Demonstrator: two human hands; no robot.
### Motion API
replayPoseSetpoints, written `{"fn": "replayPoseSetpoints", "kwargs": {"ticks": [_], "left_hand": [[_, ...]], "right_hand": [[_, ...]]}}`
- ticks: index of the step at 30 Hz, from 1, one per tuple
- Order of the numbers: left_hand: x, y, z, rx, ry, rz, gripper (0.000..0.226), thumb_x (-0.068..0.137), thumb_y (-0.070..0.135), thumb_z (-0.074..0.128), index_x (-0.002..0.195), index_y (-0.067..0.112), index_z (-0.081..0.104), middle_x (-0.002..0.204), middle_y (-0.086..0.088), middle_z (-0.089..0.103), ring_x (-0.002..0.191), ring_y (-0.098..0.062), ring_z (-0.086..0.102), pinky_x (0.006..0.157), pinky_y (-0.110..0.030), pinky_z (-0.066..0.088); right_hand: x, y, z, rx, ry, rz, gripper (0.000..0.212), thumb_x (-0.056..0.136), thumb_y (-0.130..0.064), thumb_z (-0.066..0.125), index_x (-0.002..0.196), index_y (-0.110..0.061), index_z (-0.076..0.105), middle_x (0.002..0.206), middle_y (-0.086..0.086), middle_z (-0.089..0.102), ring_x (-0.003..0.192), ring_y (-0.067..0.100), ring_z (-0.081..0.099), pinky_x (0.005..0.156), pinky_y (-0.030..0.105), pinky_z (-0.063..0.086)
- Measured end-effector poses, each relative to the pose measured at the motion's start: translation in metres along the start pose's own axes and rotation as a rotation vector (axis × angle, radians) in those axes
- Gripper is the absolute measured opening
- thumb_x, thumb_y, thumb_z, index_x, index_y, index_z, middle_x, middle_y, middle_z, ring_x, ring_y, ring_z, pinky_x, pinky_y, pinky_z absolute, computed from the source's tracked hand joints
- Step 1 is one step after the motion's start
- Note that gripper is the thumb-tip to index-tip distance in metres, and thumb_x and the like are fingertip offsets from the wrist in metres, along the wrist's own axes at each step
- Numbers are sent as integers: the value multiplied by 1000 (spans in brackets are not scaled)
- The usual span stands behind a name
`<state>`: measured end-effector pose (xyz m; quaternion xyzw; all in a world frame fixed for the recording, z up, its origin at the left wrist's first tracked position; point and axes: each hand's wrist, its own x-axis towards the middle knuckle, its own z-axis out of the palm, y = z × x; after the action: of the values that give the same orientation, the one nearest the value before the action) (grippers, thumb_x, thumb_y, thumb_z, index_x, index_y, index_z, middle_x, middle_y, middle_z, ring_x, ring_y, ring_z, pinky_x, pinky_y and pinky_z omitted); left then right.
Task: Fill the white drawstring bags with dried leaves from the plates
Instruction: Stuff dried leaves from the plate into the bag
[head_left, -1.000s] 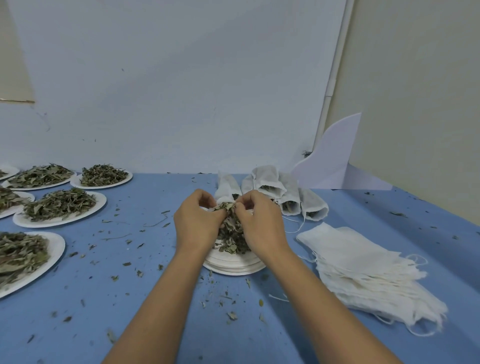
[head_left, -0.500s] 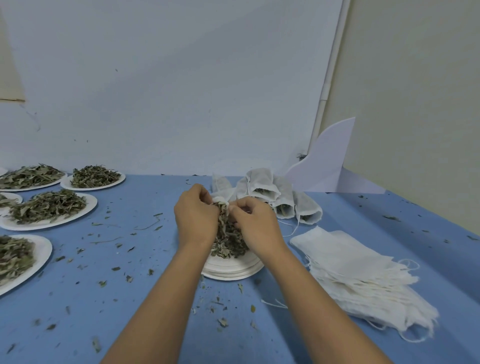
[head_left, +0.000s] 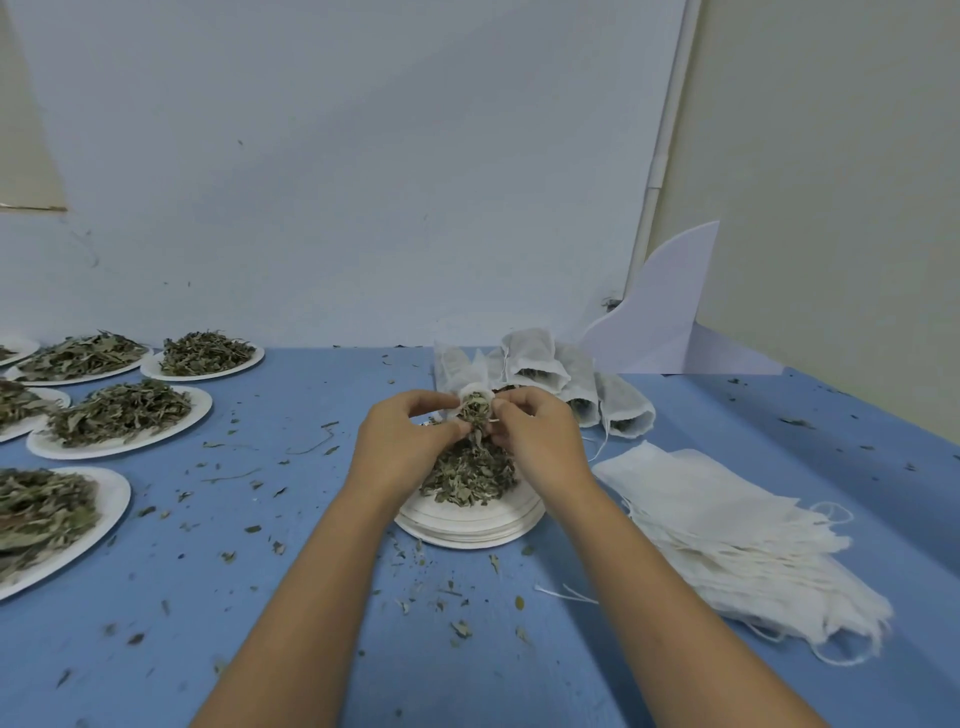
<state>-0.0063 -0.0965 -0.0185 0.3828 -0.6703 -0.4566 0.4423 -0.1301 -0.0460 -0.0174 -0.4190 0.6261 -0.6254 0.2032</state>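
bag (head_left: 470, 391), white, drawstring type, held up between both my hands above the stack of white plates (head_left: 467, 527) at table centre. my left hand (head_left: 410, 441) pinches the left side of its mouth, fingers curled in tight. my right hand (head_left: 535, 441) pinches the right side, likewise curled close. neither hand is spread at all, and both have hold of this one bag. the mouth faces me and shows leaf matter packed inside. whether my right fingers also hold the drawstring, i cannot tell.

dried leaves (head_left: 467, 475) lie heaped on the top plate of the stack, directly under my hands. filled bags (head_left: 535, 358) lie in a cluster just behind my hands, mouths toward me. empty bags (head_left: 727, 530) lie flat in a pile to my right, near the plate stack but apart from it. further plates of leaves (head_left: 119, 415) sit well apart on my left. the blue table (head_left: 311, 519) carries scattered leaf fragments. a white board (head_left: 665, 312) leans at the far right corner.
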Motion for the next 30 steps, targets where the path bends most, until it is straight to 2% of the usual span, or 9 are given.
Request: {"fn": "replayPoseSetpoints", "kwargs": {"ticks": [5, 10, 13, 17, 22, 24, 26, 28, 30], "left_hand": [[-2, 1, -1, 6, 93, 28, 35, 66, 26, 86, 92, 24, 63, 94, 13, 65, 93, -7, 63, 78, -26, 51], [-4, 3, -2, -10, 47, 21, 47, 65, 32, 85, 101, 27, 57, 95, 11, 66, 79, 0, 63, 60, -15, 45], [-6, 4, 0, 21, -14, 98, 47, 72, 33, 80, 114, 34, 58, 107, 11, 61, 77, 5, 61, 59, -8, 45], [-7, 3, 2, 27, -140, 151, 47, 86, 28, 69, 130, 37, 55, 128, 11, 51, 108, -3, 57, 75, -7, 49], [-6, 3, 4, -40, -46, 151, 26, 86, 14, 69, 109, 26, 67, 114, 0, 64, 74, -11, 66, 64, -21, 56], [-3, 2, 3, 0, 44, 157, 23, 83, 15, 71, 103, 27, 69, 108, 3, 67, 82, -15, 66, 75, -27, 55], [-2, 2, 3, 64, 127, 178, 19, 83, 18, 71, 99, 28, 69, 103, 8, 67, 92, -8, 62, 81, -18, 49], [-2, 3, 5, 104, 190, 206, 16, 82, 19, 70, 96, 26, 70, 95, 15, 64, 87, 10, 55, 72, -1, 38], [-3, 4, 6, 121, 242, 218, 14, 81, 15, 68, 91, 25, 69, 90, 16, 61, 81, 23, 49, 65, 6, 32]], "right_hand": [[-1, -3, 4, 9, -103, 59, 18, 88, -10, 51, 72, -15, 58, 81, 10, 65, 79, 26, 62, 84, 49, 51], [3, -3, 3, 126, -147, 128, 16, 85, -6, 45, 73, -10, 54, 62, -1, 56, 59, 14, 52, 69, 37, 43], [3, -5, 0, 204, -190, 145, 23, 86, -2, 39, 69, -10, 52, 48, -9, 52, 41, 1, 48, 57, 25, 44], [0, -7, -3, 229, -242, 110, 22, 89, -4, 39, 72, -11, 51, 44, -15, 52, 43, -1, 48, 57, 23, 44], [-2, -9, -2, 34, -179, 34, 19, 92, -10, 47, 79, -20, 55, 74, -5, 56, 69, 11, 51, 67, 23, 43], [-5, -11, 0, -131, -101, -102, 17, 92, -13, 48, 80, -25, 53, 78, -8, 55, 71, 6, 50, 62, 10, 37], [-10, -13, 4, -336, -29, -278, 15, 93, -15, 47, 82, -25, 49, 82, -10, 54, 76, 5, 49, 61, 12, 35], [-15, -13, 8, -465, 12, -414, 12, 94, -16, 45, 84, -23, 46, 85, -7, 50, 83, 12, 46, 64, 20, 29], [-19, -12, 12, -467, 14, -462, 11, 94, -14, 45, 85, -20, 44, 88, -5, 49, 87, 14, 44, 68, 22, 25]]}}
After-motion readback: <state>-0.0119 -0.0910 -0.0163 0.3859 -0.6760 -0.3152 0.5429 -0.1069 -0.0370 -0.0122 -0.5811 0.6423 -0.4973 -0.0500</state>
